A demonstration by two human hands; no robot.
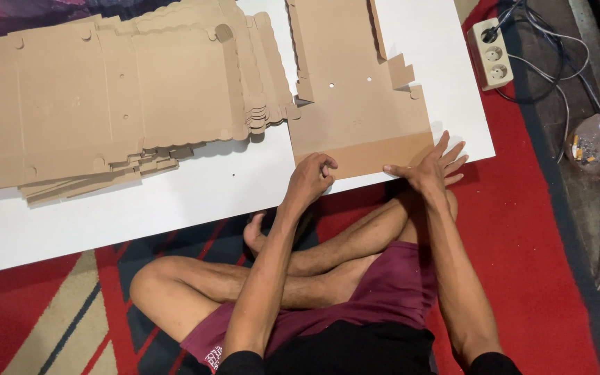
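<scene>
At centre frame, on the lower edge of the white board (175, 201) that lies on the floor, a single flat cardboard box blank (352, 104) rests with its near flap folded up toward the person. The left hand (312, 179) sits at the flap's lower left corner, fingers curled and pressed together against the fold. The right hand (430, 167) lies flat at the lower right corner, fingers spread, palm pressing the flap (376, 154) down.

For a clean crease, a sound method appears to be: keep both hands on the same score line, hold even pressure at both corners, and run the press along the full width before release. Keep the blank square to the board edge so it does not skew.

The blank is plain brown, thin, die-cut, with notched side tabs and two small round holes near mid-panel. The folded flap shows a slightly darker tone. A stack of flat blanks (119, 97) lies at upper left, well apart.
</scene>
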